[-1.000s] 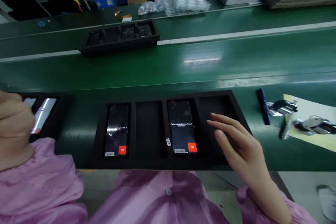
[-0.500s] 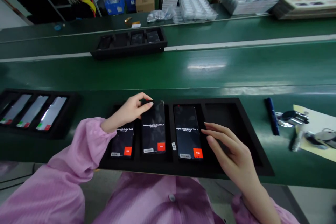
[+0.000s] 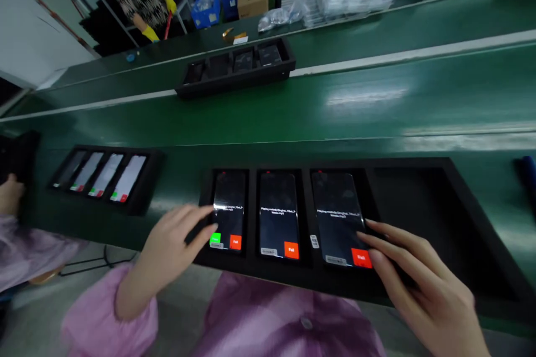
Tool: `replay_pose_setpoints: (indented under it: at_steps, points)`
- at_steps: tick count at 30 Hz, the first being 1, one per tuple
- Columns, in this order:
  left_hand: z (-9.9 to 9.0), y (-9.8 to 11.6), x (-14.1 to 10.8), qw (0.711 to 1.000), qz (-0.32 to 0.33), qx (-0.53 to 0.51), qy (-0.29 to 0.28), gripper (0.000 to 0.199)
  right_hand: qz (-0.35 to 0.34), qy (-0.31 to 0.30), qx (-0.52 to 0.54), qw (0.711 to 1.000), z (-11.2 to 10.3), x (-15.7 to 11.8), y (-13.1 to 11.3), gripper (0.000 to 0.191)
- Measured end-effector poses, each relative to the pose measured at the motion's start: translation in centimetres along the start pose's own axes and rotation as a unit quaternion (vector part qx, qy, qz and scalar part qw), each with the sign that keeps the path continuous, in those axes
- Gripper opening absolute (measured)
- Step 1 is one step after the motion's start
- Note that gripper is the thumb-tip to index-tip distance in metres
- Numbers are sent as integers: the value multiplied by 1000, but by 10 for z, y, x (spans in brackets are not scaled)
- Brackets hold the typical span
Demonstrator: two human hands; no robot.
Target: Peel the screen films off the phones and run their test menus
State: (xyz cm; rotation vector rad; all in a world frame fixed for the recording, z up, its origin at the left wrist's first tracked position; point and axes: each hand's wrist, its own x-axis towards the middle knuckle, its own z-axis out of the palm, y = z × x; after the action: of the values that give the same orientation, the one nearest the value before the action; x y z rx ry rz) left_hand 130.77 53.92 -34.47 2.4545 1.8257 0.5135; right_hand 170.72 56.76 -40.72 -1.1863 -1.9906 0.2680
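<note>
Three phones lie in the slots of a black tray [image 3: 343,284], each with a lit text line and a red Fail button. The left phone [image 3: 229,195] also shows a green button. My left hand [image 3: 171,240] is at that phone's left edge, fingers apart and holding nothing. Between the other two is the middle phone [image 3: 278,201], lying flat. By the lower right edge of the right phone [image 3: 338,195] is my right hand [image 3: 422,273], its fingers apart with nothing in them. The tray's rightmost slot holds no phone.
Another black tray [image 3: 144,178] with several phones lies to the left. A third tray [image 3: 238,75] sits farther back. At the far left, a co-worker's hand [image 3: 12,192] touches a dark tray. A blue pen [image 3: 528,175] lies at the right edge.
My left hand has let go of the middle phone, now flat in its slot, and moved left to the left phone. That phone now shows a green button. The view has shifted left.
</note>
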Motion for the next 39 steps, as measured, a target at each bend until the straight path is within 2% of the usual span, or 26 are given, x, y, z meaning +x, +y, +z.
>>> replay_pose_setpoints:
  at_steps: [2,4,6,8,11,13,16,19,21,25,28,31,33,36,39]
  points:
    - [7,-8,-46,1000,4,15,-10,38,-19,3,-7,1000,2,-4,-1,21]
    - [21,-12,-77,999,11,33,-11,45,-34,2,-10,999,4,-4,-2,21]
    - [33,-12,-93,999,17,48,-8,46,-43,-6,-16,999,6,-2,-2,21]
    - [40,-11,-96,999,13,35,10,49,-52,-18,-23,998,5,-1,-3,22]
    - [39,-14,-84,998,-9,-25,62,55,-77,-29,-16,996,2,-6,-6,24]
    - [39,-22,-66,996,-28,-43,77,52,-90,-34,-12,995,0,-10,-8,26]
    - [46,-39,-26,997,-57,-27,53,43,-99,-42,-25,994,1,-13,-11,27]
    - [58,-53,17,996,-78,-9,34,50,-106,-42,-30,993,3,-13,-11,32]
    - [62,-57,34,996,-83,0,28,53,-106,-42,-31,993,3,-14,-10,36]
    - [55,-55,32,999,-24,8,22,42,-85,-44,-29,995,1,-19,-8,38]
    - [45,-50,21,999,17,11,50,32,-95,-66,-56,992,1,-20,-7,42]
    - [40,-46,18,995,-12,15,100,33,-125,-97,-123,980,0,-14,-9,39]
    - [40,-43,20,994,-29,16,109,37,-145,-91,-127,977,-1,-6,-14,39]
    - [44,-37,24,996,-20,23,89,37,-177,-87,-94,976,6,8,-30,46]
    - [50,-35,34,997,-20,30,62,37,-196,-124,-70,970,27,18,-52,50]
